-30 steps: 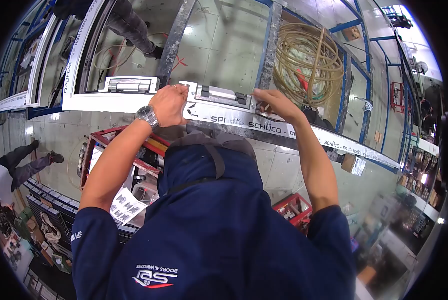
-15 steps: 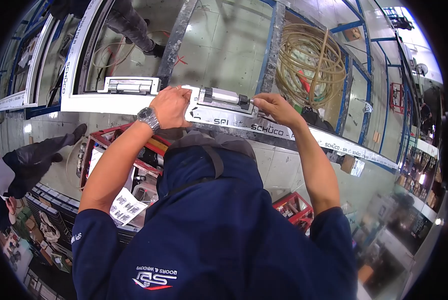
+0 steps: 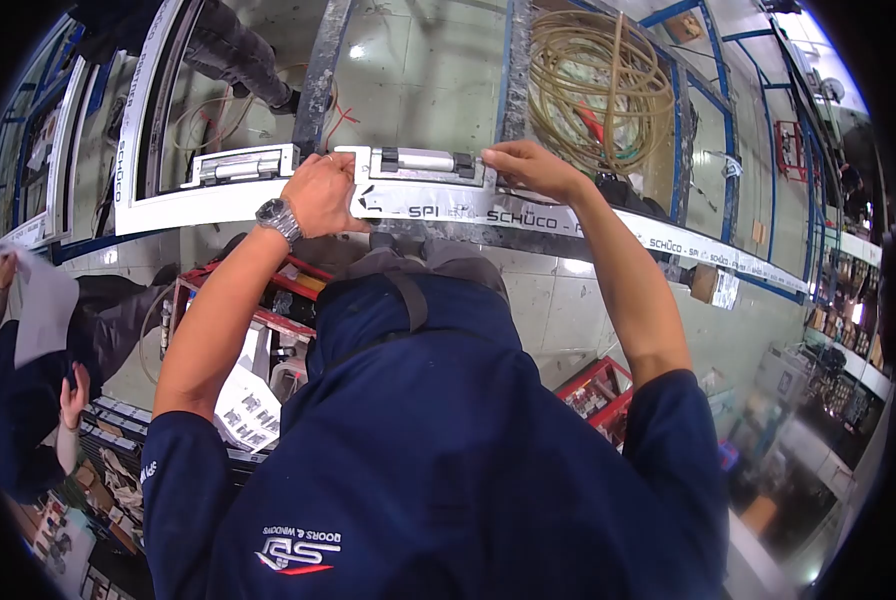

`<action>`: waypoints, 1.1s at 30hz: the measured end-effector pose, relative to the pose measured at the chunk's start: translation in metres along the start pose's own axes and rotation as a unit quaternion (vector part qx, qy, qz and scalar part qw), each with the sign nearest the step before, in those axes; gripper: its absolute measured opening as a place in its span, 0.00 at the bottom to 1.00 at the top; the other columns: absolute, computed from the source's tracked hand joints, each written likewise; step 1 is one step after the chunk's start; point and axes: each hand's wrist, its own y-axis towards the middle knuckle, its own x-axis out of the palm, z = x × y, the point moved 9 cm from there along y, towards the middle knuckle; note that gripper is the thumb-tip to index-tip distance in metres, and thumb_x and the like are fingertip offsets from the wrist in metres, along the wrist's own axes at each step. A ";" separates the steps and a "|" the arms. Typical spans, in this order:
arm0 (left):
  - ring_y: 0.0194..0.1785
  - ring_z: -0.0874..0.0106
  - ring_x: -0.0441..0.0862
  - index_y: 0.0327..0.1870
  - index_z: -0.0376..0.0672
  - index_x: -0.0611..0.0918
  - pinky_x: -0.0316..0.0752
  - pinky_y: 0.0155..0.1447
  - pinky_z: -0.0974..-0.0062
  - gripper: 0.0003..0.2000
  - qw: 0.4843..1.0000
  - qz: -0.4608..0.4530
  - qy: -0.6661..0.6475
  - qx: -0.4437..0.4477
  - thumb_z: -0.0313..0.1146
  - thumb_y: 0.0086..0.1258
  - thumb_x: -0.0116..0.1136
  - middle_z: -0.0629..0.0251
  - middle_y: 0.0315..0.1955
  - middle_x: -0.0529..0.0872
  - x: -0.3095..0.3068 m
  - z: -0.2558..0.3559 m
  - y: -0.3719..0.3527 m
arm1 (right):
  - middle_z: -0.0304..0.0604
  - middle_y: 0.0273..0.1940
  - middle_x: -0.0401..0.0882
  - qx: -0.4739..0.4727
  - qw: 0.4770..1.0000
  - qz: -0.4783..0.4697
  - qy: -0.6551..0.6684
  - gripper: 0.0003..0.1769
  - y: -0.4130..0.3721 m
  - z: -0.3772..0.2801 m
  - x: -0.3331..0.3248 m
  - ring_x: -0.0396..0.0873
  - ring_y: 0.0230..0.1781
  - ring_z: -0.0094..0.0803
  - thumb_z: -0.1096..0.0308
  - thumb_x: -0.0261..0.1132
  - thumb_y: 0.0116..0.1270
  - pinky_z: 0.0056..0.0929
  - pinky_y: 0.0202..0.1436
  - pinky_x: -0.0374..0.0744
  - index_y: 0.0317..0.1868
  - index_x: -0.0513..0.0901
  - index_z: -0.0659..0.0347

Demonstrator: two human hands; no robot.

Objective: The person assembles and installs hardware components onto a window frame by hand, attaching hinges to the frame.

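A white profile (image 3: 608,222) with SPI and SCHÜCO lettering lies across in front of me. On its left end is a door hinge (image 3: 423,161), a silver barrel with dark ends, framed by a white plate (image 3: 364,163). My left hand (image 3: 320,195), with a watch at the wrist, is closed around the left end of this profile, thumb on the near side. At the hinge's right end, the fingers of my right hand (image 3: 530,168) are bent together and touch it; the fingertips' far side is hidden. A second hinge (image 3: 240,167) sits left on the white frame (image 3: 193,207).
Dark metal supports (image 3: 320,75) run under the work. Coiled hose (image 3: 603,90) lies beyond my right hand. Below are a red tool case (image 3: 596,390) and a printed sheet (image 3: 248,408). A co-worker at left holds a paper (image 3: 46,305); another person's leg (image 3: 233,50) is at upper left.
My view has shifted slightly. My right fingers have moved a little at the hinge's right end, while my left hand keeps its grip. The co-worker at left has raised a paper.
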 end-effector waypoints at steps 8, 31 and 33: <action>0.56 0.62 0.84 0.53 0.42 0.87 0.71 0.59 0.61 0.35 0.998 -0.023 -0.007 -0.056 0.57 0.49 0.81 0.62 0.51 0.88 -0.010 0.001 -0.005 | 0.34 0.22 0.69 -0.047 0.979 0.148 -0.132 0.37 -0.005 -0.020 0.002 0.67 0.27 0.26 0.35 0.65 0.75 0.34 0.33 0.68 0.27 0.83 0.65; 0.58 0.58 0.84 0.54 0.37 0.84 0.70 0.63 0.62 0.41 0.998 0.013 -0.037 -0.046 0.64 0.48 0.79 0.54 0.48 0.88 -0.010 -0.010 -0.011 | 0.28 0.21 0.63 0.010 0.983 0.149 -0.110 0.38 0.003 -0.017 -0.003 0.61 0.24 0.21 0.33 0.64 0.75 0.33 0.28 0.60 0.24 0.79 0.64; 0.57 0.58 0.84 0.53 0.37 0.83 0.70 0.63 0.62 0.40 0.998 0.056 -0.034 -0.022 0.64 0.48 0.78 0.54 0.47 0.88 -0.013 -0.008 -0.013 | 0.32 0.22 0.67 0.002 0.980 0.163 -0.113 0.38 0.004 -0.012 -0.003 0.64 0.26 0.23 0.34 0.65 0.74 0.34 0.31 0.65 0.26 0.81 0.66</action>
